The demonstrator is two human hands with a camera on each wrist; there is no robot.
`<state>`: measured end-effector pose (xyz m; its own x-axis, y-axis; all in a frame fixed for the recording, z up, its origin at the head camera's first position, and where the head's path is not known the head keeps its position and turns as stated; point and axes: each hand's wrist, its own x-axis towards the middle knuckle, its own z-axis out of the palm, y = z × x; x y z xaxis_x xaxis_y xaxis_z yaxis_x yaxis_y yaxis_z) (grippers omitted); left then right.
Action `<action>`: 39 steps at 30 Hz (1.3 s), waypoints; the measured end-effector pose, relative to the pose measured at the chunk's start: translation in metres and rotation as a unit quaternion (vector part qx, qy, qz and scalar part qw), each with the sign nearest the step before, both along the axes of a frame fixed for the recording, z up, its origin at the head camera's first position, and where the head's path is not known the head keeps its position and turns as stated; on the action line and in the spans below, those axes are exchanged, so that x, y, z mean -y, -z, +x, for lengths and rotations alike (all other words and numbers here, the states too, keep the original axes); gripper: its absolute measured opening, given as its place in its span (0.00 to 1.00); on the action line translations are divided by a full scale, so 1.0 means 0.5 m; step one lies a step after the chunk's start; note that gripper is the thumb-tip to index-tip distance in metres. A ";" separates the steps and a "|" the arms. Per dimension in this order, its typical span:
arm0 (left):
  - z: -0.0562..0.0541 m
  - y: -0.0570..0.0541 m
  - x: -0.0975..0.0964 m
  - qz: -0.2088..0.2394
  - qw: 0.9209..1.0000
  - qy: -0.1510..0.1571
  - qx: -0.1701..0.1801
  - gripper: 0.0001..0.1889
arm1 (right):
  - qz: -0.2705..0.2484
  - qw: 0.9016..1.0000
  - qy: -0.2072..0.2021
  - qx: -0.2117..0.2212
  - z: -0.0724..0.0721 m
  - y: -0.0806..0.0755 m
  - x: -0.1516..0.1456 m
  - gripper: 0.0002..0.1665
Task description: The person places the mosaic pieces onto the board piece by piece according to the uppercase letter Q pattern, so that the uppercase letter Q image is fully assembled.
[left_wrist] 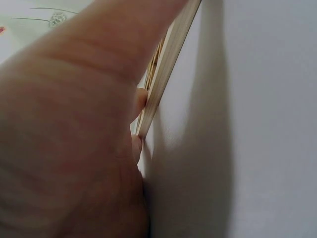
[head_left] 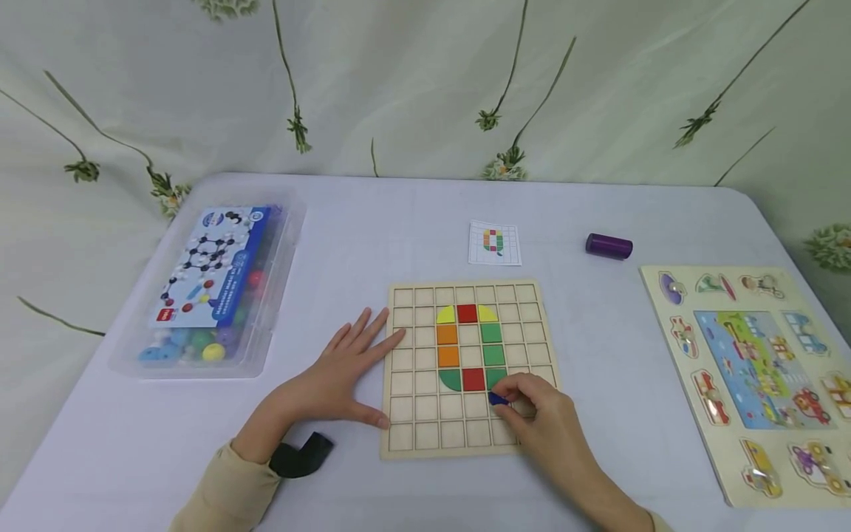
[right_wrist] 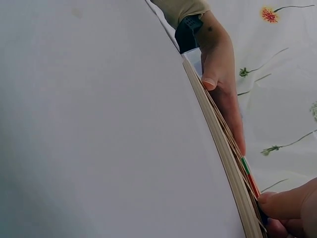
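Observation:
A wooden grid board (head_left: 405,440) lies on the table, with red, orange, yellow and green tiles (head_left: 494,355) set in a ring in its cells. My right hand (head_left: 548,421) pinches a small dark blue piece (head_left: 497,399) between thumb and index finger, just below the green tile at the ring's lower right corner. The fingers hide part of the piece, so its full shape is unclear. My left hand (head_left: 339,377) lies spread with straight fingers against the board's left side. In the right wrist view, the left thumb (right_wrist: 210,83) touches the board's edge.
Behind the board lies a pattern card (head_left: 495,255) printed with a similar coloured ring. A purple cylinder (head_left: 609,246) sits to its right. On the left is a clear plastic box (head_left: 266,347) of coloured balls; at right, a wooden knob puzzle (head_left: 721,473).

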<state>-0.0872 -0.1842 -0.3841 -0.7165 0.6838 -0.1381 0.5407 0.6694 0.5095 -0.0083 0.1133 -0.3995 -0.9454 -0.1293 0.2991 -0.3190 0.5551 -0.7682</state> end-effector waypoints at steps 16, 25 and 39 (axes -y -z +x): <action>0.006 0.004 0.003 0.001 1.000 -0.006 0.000 0.61 | -0.012 1.000 -0.001 0.009 -0.002 0.002 0.006 0.22; 0.011 0.012 0.005 0.002 1.000 -0.007 0.004 0.60 | -0.023 1.000 -0.004 -0.004 0.005 0.010 0.003 0.23; 0.019 0.009 0.001 0.012 1.000 -0.017 0.018 0.57 | -0.056 0.997 -0.021 0.046 0.000 -0.021 -0.041 0.17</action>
